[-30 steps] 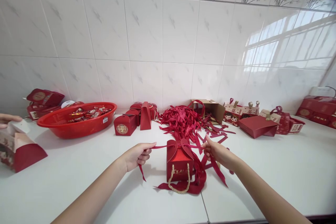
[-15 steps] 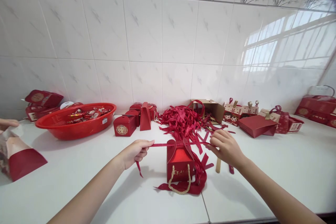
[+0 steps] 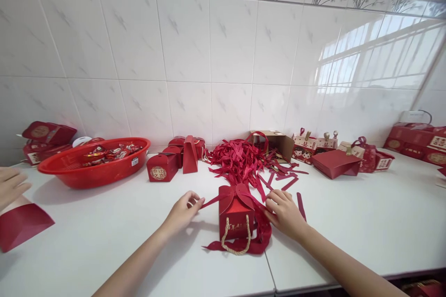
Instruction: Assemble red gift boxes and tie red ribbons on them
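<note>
A small red gift box [image 3: 235, 216] with a gold rope handle stands upright on the white table in front of me. Its curved flaps are folded together at the top, and a dark red ribbon [image 3: 211, 201] comes out from both sides there. On the left, my left hand [image 3: 186, 209] pinches one end of this ribbon. My right hand [image 3: 284, 211] has closed fingers around the other end, right of the box. More red ribbon [image 3: 263, 236] lies looped beside and under the box.
Behind the box lies a heap of red ribbons [image 3: 239, 160] before an open cardboard box [image 3: 284, 146]. A red basin [image 3: 94, 176] of wrapped sweets is at left, near several red boxes [image 3: 162, 167]. Another person's hand [image 3: 12, 188] is above a red-and-pale box [image 3: 26, 225].
Both hands have lowered, and the ribbon has gone from taut and level to slanting down from the box top. The other person's hand has come lower over their box.
</note>
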`<action>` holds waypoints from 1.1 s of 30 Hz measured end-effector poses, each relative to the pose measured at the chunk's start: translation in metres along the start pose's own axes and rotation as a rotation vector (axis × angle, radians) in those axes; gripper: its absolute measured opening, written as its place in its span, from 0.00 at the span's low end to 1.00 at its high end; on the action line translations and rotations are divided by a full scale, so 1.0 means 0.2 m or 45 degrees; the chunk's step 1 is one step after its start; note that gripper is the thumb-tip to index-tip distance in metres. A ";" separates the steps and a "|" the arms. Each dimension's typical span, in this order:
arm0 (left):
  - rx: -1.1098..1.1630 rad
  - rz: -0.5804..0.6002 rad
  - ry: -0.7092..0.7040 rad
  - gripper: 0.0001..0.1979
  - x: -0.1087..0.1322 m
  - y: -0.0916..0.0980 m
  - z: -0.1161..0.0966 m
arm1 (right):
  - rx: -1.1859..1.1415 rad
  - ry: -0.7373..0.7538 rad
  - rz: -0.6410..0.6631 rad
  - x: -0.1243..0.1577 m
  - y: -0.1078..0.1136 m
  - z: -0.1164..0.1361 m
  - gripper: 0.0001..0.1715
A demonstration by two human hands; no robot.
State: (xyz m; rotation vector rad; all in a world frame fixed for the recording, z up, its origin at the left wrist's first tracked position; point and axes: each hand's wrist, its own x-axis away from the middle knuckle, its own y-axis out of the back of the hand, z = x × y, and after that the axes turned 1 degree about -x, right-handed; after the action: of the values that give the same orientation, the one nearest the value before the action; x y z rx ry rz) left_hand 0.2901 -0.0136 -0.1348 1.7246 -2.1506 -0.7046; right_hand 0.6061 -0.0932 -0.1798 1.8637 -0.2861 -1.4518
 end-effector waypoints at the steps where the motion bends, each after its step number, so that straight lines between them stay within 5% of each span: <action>1: -0.077 -0.140 -0.069 0.17 0.01 0.02 -0.01 | -0.021 -0.080 0.038 0.00 0.01 0.01 0.08; 4: -0.402 -0.382 -0.245 0.07 0.09 0.06 -0.06 | -0.125 -0.257 0.072 0.00 0.08 0.05 0.12; 7: -0.527 -0.055 -0.286 0.09 0.17 0.05 -0.12 | -0.292 -0.222 0.015 -0.02 0.14 0.10 0.04; 9: -0.530 0.175 -0.321 0.11 0.21 0.00 -0.12 | -0.300 -0.143 0.096 -0.03 0.16 0.14 0.07; 11: -0.546 0.230 -0.359 0.15 0.23 -0.05 -0.11 | -0.205 -0.166 0.251 -0.04 0.16 0.17 0.12; 15: -0.489 0.160 -0.253 0.18 0.25 -0.08 -0.07 | -0.252 -0.555 0.485 -0.05 0.12 0.19 0.16; 18: -0.544 0.050 -0.168 0.06 0.26 -0.06 -0.10 | -0.674 -0.841 0.508 -0.05 0.10 0.17 0.17; 20: -0.577 0.040 -0.183 0.11 0.28 -0.06 -0.13 | -0.916 -0.948 0.495 -0.06 0.09 0.18 0.19; 24: -0.429 0.187 -0.280 0.11 0.32 -0.11 -0.14 | -0.737 -0.867 0.554 -0.06 0.09 0.21 0.20; 27: -0.348 0.133 -0.225 0.05 0.31 -0.14 -0.09 | -0.504 -0.807 0.616 -0.06 0.09 0.22 0.22; 30: -0.280 -0.006 -0.103 0.12 0.27 -0.13 -0.04 | -0.636 -1.029 0.560 -0.06 0.09 0.20 0.27; 33: 0.154 -0.056 0.122 0.24 0.22 -0.11 -0.05 | -1.183 -1.445 0.342 -0.07 0.10 0.17 0.34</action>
State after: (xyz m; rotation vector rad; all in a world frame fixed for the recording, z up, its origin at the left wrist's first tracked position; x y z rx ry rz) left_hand 0.3034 -0.0613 -0.1424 1.8319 -2.1352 -0.5011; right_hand 0.5758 -0.1137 -0.1596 0.1649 -0.2872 -1.8446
